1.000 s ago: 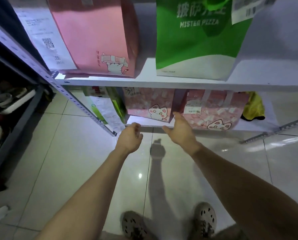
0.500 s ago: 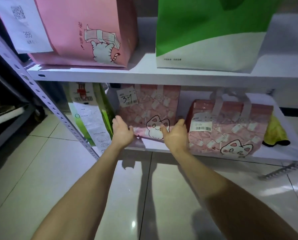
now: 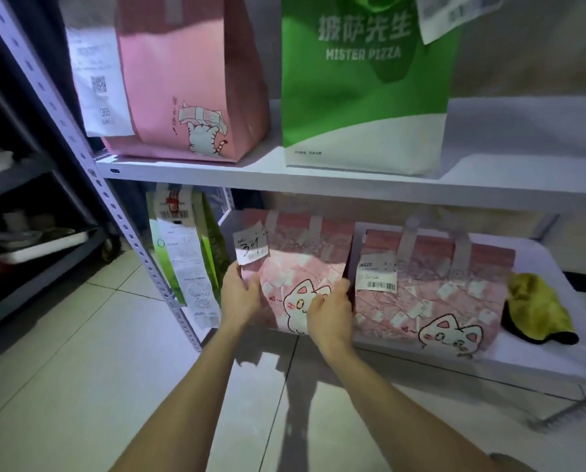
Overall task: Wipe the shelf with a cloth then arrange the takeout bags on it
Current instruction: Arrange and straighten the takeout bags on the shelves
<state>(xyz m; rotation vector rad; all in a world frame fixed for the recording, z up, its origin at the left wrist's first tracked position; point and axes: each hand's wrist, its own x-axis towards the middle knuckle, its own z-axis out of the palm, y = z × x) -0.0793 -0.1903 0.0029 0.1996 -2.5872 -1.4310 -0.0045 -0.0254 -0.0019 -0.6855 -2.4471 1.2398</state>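
Our left hand clasps the left edge of the middle pink cat bag, thumb on the front panel and the other fingers curled round the side. Our right hand grips the bag's right edge, its fingertips tucked into the narrow gap beside the next bag, so we cannot see how far they reach. Both hands are closed on this one bag, low down near its base.

The bag stands upright on the lower shelf, close to the front lip. A handwritten paper tag is stuck to its upper left corner. Just to its right, touching or nearly so, stands a second pink cat bag with a barcode label on its front. To the left, a green bag stands at the shelf's end with a long receipt hanging down its face. At the far right of the same shelf a crumpled yellow cloth lies apart from the bags.

On the upper shelf we see a tall pink bag with a cat drawing and a green and white Mister Pizza bag, standing apart. A perforated metal post frames the left side, with a dark rack of dishes beyond it and a tiled floor below.
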